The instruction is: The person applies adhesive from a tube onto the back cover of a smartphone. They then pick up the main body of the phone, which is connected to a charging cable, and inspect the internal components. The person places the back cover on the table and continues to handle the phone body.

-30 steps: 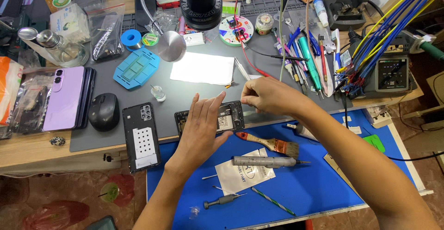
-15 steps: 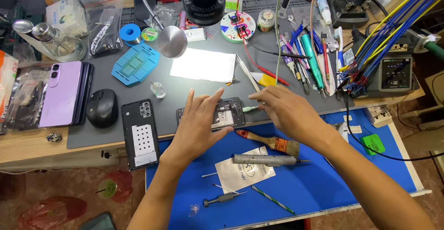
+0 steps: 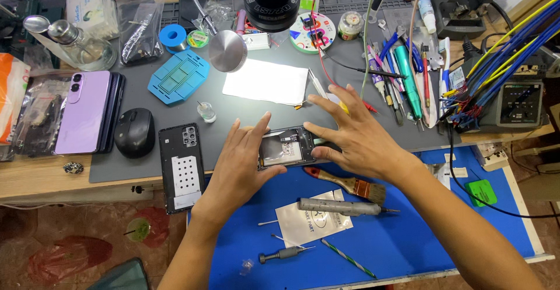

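hands: left (image 3: 236,164), right (image 3: 356,138) | flank opened phone (image 3: 287,147) | grip unclear
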